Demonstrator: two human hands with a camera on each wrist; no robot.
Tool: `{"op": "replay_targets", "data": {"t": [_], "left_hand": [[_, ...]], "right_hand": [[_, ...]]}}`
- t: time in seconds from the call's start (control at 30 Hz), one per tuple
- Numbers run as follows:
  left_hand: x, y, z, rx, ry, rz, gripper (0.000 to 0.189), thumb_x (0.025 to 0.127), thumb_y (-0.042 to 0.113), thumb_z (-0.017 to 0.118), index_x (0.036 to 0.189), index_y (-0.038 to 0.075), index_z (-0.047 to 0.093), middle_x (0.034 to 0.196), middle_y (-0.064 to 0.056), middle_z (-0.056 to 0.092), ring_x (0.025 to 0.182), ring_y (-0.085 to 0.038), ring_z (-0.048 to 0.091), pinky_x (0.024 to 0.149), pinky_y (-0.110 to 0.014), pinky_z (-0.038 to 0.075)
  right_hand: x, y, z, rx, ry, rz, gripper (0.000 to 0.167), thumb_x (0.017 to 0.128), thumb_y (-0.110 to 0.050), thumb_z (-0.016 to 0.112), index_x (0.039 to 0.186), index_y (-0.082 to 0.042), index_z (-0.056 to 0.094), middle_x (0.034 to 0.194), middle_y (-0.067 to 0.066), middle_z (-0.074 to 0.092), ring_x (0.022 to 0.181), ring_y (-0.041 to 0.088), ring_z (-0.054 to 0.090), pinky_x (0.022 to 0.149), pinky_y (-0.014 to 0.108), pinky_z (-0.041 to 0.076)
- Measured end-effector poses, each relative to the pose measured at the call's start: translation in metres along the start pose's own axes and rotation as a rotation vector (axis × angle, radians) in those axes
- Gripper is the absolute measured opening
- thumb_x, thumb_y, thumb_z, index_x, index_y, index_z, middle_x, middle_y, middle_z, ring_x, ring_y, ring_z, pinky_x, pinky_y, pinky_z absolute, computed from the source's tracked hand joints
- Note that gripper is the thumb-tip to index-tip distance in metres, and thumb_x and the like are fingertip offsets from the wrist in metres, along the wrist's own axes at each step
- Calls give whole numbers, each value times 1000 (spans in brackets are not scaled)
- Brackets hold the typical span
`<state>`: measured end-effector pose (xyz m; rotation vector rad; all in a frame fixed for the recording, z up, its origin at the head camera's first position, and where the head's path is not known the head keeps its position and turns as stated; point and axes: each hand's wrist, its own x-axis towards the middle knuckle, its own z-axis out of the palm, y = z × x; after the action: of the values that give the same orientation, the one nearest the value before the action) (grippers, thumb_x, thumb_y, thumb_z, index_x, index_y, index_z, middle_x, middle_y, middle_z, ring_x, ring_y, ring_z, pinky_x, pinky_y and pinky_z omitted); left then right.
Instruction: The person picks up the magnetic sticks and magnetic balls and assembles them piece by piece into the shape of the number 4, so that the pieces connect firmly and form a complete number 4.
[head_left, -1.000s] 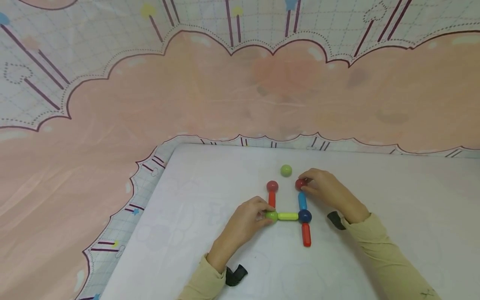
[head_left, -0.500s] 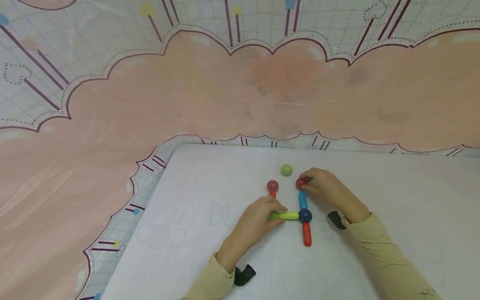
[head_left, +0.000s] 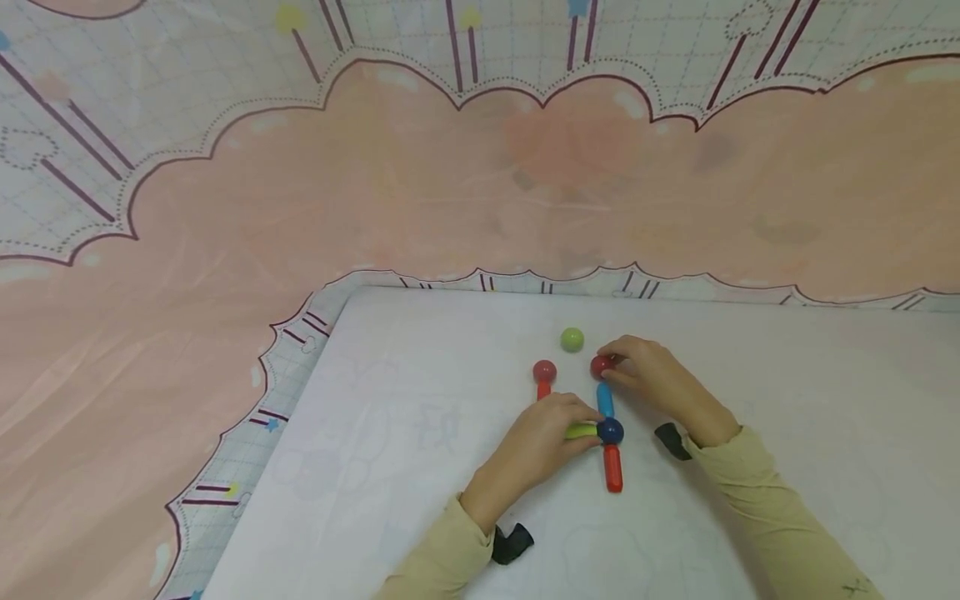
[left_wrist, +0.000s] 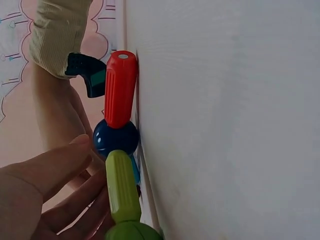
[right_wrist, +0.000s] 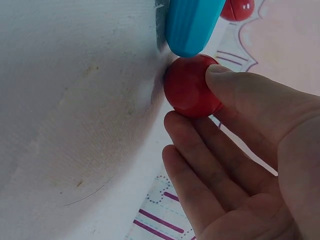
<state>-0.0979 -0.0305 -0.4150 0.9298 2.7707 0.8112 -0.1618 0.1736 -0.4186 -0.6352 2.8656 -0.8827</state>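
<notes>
Balls and rods lie joined on the white tabletop (head_left: 360,500). My left hand (head_left: 536,433) reaches over the green rod (left_wrist: 122,187), thumb and fingers spread beside the dark blue ball (head_left: 611,431). In the left wrist view a small gap shows between thumb and ball. My right hand (head_left: 651,375) pinches a red ball (right_wrist: 192,86) at the far end of the blue rod (head_left: 605,400); the two look in contact. A red rod (head_left: 613,469) runs from the dark blue ball toward me. The green ball (left_wrist: 134,231) is hidden under my left hand in the head view.
Another red ball (head_left: 544,372) tops a second red rod (head_left: 543,390), partly covered by my left hand. A loose light green ball (head_left: 572,339) lies farther back. Black straps (head_left: 513,544) hang at both wrists. The patterned cloth (head_left: 450,192) surrounds the table's far and left edges.
My left hand has let go of the green ball and slid right along the green rod to the dark blue ball. The right hand keeps its pinch on the red ball.
</notes>
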Motion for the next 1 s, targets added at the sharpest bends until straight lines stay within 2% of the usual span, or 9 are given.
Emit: {"op": "replay_targets", "data": {"t": [0.23,0.47,0.7,0.83,1.0], "left_hand": [[7,3,6,14,-26,-1,30,91,33,72,117,18,74,107,5,71,93,-5,60,82,-12,48],[11,5,10,15,-44,-25,37,94,35,69,128,22,69,114,7,71,103,-5,63,91,-16,50],[12,6,12,15,-80,-47,33,93,32,70,125,24,71,108,10,73,91,-2,63,83,-14,50],[12,8,12,35,-76,-48,32,92,30,71,123,23,72,107,9,74,91,-2,63,84,-14,51],[12,9,14,59,-70,-51,33,91,29,73,123,22,72,104,8,74,84,-1,61,77,-11,49]], "right_hand": [[-2,-2,-1,12,1,2,27,88,-6,73,114,2,69,104,12,72,101,31,67,94,52,52],[-2,0,-1,29,-5,9,27,88,-5,73,114,3,68,104,13,72,102,32,67,95,53,51],[-1,0,-2,30,1,14,28,88,-5,73,114,3,69,104,13,72,101,31,67,96,53,51],[-1,0,-2,27,-2,26,29,88,-5,73,115,3,69,104,14,72,101,31,66,96,53,51],[-1,-2,-3,35,-21,46,29,89,-5,72,116,3,68,105,14,72,103,33,66,97,53,50]]}}
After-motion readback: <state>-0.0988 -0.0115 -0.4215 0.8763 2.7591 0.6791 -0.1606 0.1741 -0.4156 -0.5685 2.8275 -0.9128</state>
